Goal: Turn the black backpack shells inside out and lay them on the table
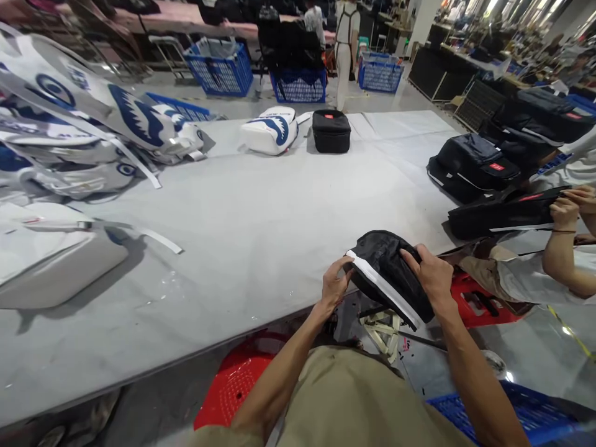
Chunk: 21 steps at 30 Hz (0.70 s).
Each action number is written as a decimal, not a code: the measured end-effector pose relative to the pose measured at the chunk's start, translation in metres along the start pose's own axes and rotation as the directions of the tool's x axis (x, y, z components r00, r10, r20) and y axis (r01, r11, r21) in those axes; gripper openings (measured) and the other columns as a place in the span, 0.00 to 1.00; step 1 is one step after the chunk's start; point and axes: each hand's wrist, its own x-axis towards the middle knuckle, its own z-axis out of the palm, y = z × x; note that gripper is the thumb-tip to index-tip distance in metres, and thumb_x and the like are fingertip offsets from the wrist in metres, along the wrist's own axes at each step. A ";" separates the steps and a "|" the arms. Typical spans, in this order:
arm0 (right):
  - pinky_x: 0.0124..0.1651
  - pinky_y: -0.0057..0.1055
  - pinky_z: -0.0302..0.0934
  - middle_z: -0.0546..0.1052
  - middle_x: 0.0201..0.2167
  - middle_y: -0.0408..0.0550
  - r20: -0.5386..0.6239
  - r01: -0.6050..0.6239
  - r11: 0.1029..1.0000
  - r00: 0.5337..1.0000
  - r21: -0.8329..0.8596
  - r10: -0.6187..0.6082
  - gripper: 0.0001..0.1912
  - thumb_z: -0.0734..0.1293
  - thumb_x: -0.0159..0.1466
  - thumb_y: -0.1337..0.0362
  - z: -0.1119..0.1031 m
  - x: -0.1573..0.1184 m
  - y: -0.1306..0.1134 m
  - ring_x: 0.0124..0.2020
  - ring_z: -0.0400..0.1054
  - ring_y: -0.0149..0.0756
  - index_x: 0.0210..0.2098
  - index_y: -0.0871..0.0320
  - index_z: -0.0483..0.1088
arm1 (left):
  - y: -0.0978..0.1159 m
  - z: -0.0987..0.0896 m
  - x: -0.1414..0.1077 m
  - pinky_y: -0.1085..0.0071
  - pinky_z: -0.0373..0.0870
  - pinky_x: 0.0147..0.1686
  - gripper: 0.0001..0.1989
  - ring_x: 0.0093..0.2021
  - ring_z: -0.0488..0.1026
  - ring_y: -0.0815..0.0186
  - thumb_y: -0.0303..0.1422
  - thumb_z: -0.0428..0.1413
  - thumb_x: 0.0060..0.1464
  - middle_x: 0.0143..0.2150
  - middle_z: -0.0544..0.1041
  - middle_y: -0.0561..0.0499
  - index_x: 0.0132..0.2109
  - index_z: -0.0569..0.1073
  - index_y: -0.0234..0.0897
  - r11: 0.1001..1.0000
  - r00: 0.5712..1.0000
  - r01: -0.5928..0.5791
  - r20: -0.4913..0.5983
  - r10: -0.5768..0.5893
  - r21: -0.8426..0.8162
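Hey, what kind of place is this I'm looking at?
Probably a bag factory or packing floor: both hands hold a black bag at a long work table strewn with white backpacks, with blue crates behind.

Bag (pixel 388 273) between both hands at table (pixel 261 223) edge, backpacks (pixel 298 129) behind

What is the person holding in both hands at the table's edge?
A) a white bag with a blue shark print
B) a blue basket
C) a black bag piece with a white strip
C: both the left hand and the right hand grip a black bag piece edged with a white strip.
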 end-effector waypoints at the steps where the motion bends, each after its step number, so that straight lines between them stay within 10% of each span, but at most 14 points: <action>1: 0.35 0.35 0.35 0.79 0.26 0.48 -0.019 0.003 1.000 1.000 0.009 -0.003 0.36 0.55 0.78 0.32 0.002 -0.004 0.004 0.25 0.61 0.34 0.42 0.56 0.78 | 0.002 0.002 -0.006 0.52 0.81 0.65 0.11 0.59 0.85 0.55 0.37 0.65 0.66 0.56 0.89 0.46 0.53 0.85 0.46 1.000 1.000 -0.007 -0.018 0.007 -0.006; 10: 0.34 0.32 0.41 0.78 0.23 0.50 -0.066 -0.007 0.993 0.998 0.121 0.015 0.48 0.47 0.74 0.25 0.004 -0.024 0.024 0.25 0.64 0.37 0.40 0.56 0.81 | 0.012 0.007 -0.029 0.59 0.85 0.52 0.10 0.55 0.86 0.57 0.38 0.66 0.66 0.54 0.89 0.47 0.53 0.85 0.46 1.000 0.999 0.006 -0.054 -0.006 -0.006; 21: 0.34 0.32 0.39 0.80 0.26 0.51 0.032 0.007 0.999 0.999 0.038 -0.008 0.43 0.49 0.76 0.28 -0.008 -0.002 -0.005 0.26 0.65 0.36 0.42 0.55 0.79 | 0.021 -0.002 -0.035 0.53 0.81 0.62 0.22 0.65 0.81 0.53 0.45 0.65 0.70 0.65 0.83 0.42 0.66 0.77 0.47 0.992 0.993 0.071 -0.101 -0.060 0.105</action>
